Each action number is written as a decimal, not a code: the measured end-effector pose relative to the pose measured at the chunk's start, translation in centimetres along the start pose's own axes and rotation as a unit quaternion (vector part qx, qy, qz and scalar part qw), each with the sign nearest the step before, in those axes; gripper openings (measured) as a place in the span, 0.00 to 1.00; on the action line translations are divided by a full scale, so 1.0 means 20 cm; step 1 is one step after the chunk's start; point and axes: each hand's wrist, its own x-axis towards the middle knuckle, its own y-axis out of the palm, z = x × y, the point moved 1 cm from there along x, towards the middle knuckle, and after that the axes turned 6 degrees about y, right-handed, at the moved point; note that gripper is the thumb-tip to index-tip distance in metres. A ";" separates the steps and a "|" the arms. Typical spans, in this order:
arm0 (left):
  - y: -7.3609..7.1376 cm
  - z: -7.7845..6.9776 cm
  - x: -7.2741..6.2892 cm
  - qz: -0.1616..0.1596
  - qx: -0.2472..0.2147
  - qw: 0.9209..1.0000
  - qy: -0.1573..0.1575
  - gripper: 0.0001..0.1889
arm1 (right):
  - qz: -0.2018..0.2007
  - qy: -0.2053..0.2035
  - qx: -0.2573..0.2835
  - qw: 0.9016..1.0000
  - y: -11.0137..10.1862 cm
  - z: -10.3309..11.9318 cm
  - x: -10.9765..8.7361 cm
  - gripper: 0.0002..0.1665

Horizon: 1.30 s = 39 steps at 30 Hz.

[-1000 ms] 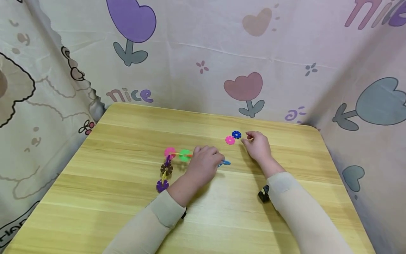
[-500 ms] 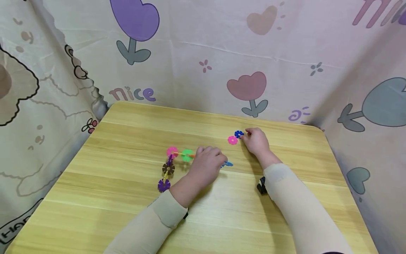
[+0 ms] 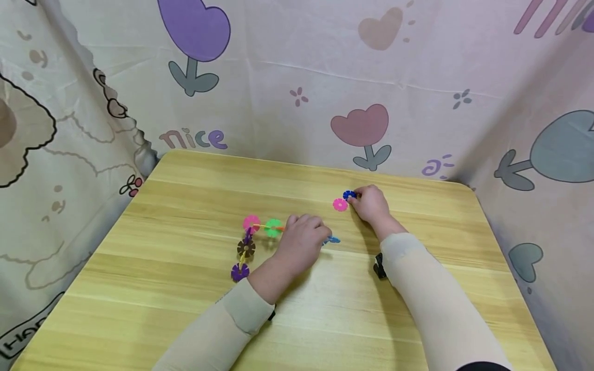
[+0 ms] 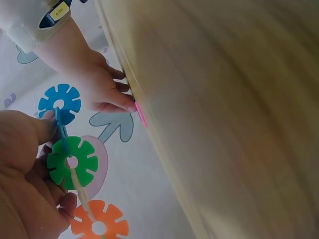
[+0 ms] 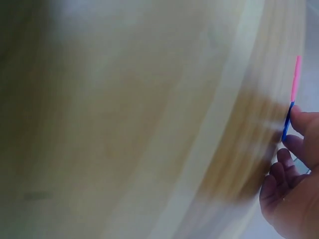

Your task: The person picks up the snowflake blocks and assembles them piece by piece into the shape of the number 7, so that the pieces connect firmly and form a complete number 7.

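Observation:
My left hand grips a chain of slotted interlocking plastic discs above the table. In the left wrist view the thumb lies against a blue disc, near a green disc and an orange disc. Left of that hand in the head view hang a pink disc, a light green disc, a brown disc and a purple disc. Far back, my right hand pinches the edge of a dark blue disc lying flat. A loose pink disc touches it.
The wooden table reaches back to a printed curtain that also hangs at both sides. A small black wrist camera sits under the right sleeve.
My right hand has moved left to the dark blue disc, and its thumb and finger have closed on it. The left hand keeps hold of the chain, nearly still.

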 end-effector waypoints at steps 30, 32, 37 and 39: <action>-0.02 0.00 0.00 0.028 -0.003 0.999 -0.015 0.13 | -0.067 0.061 0.209 0.974 -0.01 -0.04 -0.06 0.16; -0.02 0.01 0.00 0.026 -0.004 1.000 -0.016 0.13 | -0.070 0.058 0.218 0.972 -0.02 -0.05 -0.07 0.16; -0.01 0.02 0.00 0.022 -0.002 1.000 -0.017 0.13 | -0.073 0.050 0.243 0.966 -0.04 -0.06 -0.13 0.15; -0.01 0.02 0.00 0.021 -0.001 1.000 -0.019 0.13 | -0.072 0.043 0.255 0.963 -0.04 -0.06 -0.16 0.13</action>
